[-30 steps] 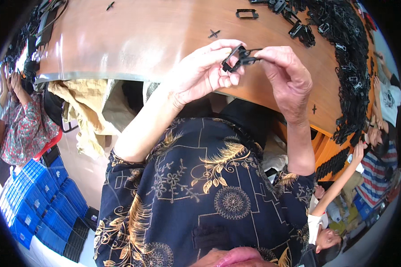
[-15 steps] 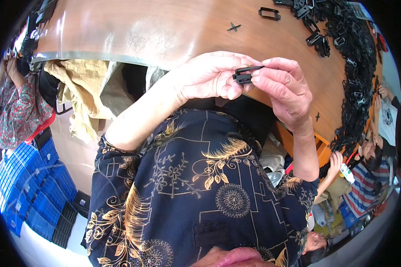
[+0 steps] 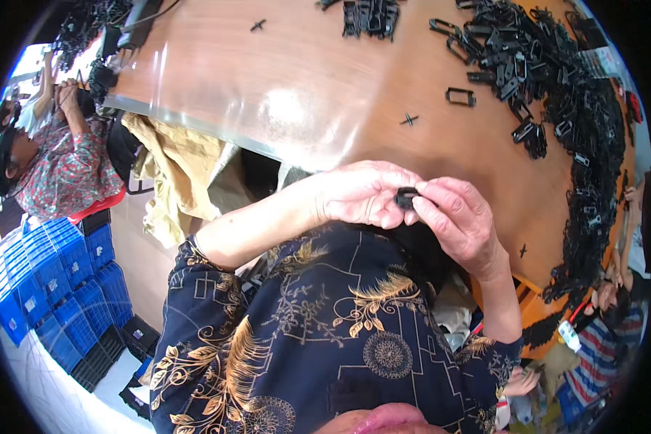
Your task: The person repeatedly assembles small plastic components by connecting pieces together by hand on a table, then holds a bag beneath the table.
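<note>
A small black plastic part [image 3: 406, 197] is pinched between the fingertips of both hands, close above my dark patterned shirt and at the near edge of the brown table [image 3: 282, 94]. My left hand [image 3: 362, 194] curls around it from the left. My right hand [image 3: 461, 220] presses it from the right with thumb and fingers. Most of the part is hidden by the fingers.
A large heap of black plastic frames [image 3: 557, 94] runs along the table's right side, with a smaller cluster [image 3: 369, 16] at the far edge. Loose cross-shaped bits [image 3: 409, 119] lie on the wood. A person in a floral top [image 3: 58, 166] sits at left near blue crates [image 3: 43, 282].
Both hands have closed tighter around the black part and moved lower in view, nearer my chest. The part, earlier sticking out between the fingers, is now mostly covered.
</note>
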A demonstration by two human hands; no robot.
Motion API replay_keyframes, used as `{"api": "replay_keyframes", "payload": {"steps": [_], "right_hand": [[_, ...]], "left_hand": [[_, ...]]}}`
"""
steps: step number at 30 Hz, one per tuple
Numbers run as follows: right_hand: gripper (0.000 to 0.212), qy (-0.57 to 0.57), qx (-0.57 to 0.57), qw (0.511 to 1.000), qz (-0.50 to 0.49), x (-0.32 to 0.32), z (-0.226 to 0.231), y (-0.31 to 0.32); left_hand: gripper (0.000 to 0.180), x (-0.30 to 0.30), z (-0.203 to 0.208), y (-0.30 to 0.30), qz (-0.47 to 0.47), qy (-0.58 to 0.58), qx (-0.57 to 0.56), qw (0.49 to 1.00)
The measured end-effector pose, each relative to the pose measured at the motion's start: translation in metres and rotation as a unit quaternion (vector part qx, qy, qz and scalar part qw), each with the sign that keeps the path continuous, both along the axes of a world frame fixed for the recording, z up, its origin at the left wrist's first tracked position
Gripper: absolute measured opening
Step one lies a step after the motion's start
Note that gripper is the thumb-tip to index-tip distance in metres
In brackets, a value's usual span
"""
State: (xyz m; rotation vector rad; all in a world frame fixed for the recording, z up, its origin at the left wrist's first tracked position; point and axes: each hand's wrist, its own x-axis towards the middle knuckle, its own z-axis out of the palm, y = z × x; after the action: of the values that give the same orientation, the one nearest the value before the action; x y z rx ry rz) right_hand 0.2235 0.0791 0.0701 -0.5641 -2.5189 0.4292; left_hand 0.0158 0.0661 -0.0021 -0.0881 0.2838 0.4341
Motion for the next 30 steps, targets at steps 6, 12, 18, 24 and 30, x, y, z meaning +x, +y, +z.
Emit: {"api": "replay_keyframes", "payload": {"steps": [6, 12, 18, 24, 30], "right_hand": [[0.028, 0.064, 0.019, 0.998, -0.013, -0.016, -0.008, -0.006], [0.032, 0.105, 0.031, 0.989, -0.096, -0.022, -0.029, 0.000], [0.031, 0.039, 0.051, 0.986, -0.154, -0.016, -0.046, 0.019], [0.027, 0.023, 0.040, 0.984, -0.172, -0.019, -0.055, 0.022], [0.019, -0.002, 0.039, 0.977, -0.211, -0.022, -0.054, 0.024]], "left_hand": [[0.025, -0.023, 0.032, 0.019, -0.102, 0.143, 0.137, 0.975], [0.035, -0.036, 0.062, 0.057, -0.175, 0.419, 0.333, 0.826], [0.049, -0.083, 0.021, 0.154, 0.115, 0.733, 0.645, 0.185], [0.023, -0.090, 0.035, 0.171, 0.068, 0.659, 0.695, 0.279], [0.030, -0.102, 0.045, 0.132, -0.058, 0.747, 0.590, 0.300]]}}
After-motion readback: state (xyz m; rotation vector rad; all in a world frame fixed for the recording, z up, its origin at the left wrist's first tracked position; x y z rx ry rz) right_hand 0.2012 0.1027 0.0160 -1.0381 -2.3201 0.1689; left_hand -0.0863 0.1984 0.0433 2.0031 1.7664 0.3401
